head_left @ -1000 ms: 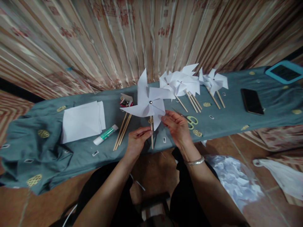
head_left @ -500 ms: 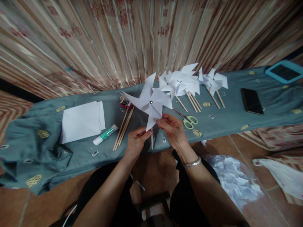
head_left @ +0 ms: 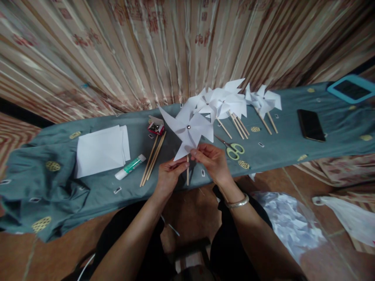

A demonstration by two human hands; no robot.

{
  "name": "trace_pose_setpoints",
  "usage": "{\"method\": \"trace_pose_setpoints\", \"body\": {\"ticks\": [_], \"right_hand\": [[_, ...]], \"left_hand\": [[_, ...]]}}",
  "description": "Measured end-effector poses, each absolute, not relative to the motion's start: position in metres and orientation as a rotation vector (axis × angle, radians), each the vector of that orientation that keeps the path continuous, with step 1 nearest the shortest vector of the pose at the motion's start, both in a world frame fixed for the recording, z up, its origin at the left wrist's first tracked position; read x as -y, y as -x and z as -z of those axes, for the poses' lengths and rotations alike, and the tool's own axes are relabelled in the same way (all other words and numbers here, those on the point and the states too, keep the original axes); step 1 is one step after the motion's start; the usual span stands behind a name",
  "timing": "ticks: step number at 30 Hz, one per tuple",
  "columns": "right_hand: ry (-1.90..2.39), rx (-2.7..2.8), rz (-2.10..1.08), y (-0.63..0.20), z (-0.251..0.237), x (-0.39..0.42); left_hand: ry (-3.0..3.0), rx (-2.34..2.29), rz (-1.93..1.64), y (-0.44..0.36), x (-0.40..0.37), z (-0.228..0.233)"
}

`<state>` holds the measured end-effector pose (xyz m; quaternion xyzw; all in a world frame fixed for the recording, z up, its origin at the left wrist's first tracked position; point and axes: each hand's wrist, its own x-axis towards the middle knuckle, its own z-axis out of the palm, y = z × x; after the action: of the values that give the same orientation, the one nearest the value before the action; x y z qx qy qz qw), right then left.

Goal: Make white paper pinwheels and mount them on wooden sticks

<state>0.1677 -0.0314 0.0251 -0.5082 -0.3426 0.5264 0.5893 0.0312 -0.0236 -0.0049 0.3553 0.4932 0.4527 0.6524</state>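
Teal cloth (head_left: 58, 195) covers the table, seemingly before curtains (head_left: 117, 50).

A long table covered in a grey-green cloth (head_left: 96, 195) runs across the room in front of striped curtains (head_left: 117, 50). Toward its left lies a stack of white paper sheets (head_left: 101, 150), with a glue stick (head_left: 130, 166) just beside it and a few bare wooden sticks (head_left: 152, 158) next to that. A small box of pins (head_left: 156, 127) sits at the far ends of the sticks. Further back, finished paper pinwheels (head_left: 234, 102) lie in a cluster, and green-handled scissors (head_left: 233, 148) rest near them. A black phone (head_left: 311, 125) lies to the right, with a blue-framed tablet (head_left: 351, 89) beyond it. On the tiled floor sits a clear bag of paper scraps (head_left: 288, 222).
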Motion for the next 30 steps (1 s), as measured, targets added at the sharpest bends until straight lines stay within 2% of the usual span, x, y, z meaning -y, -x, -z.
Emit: {"method": "trace_pose_setpoints", "body": {"ticks": [6,10,30], "right_hand": [[1.322,0.85,-0.796,-0.197,-0.025,0.029],[1.277,0.783,-0.64,-0.213,-0.019,0.024],[1.285,0.779,-0.811,-0.202,-0.017,0.026]], "left_hand": [[-0.814,-1.177,-1.028,-0.027,0.023,0.006],[-0.828,-1.168,-1.002,-0.027,0.024,0.007],[-0.874,-1.179,-0.96,-0.027,0.024,0.005]]}}
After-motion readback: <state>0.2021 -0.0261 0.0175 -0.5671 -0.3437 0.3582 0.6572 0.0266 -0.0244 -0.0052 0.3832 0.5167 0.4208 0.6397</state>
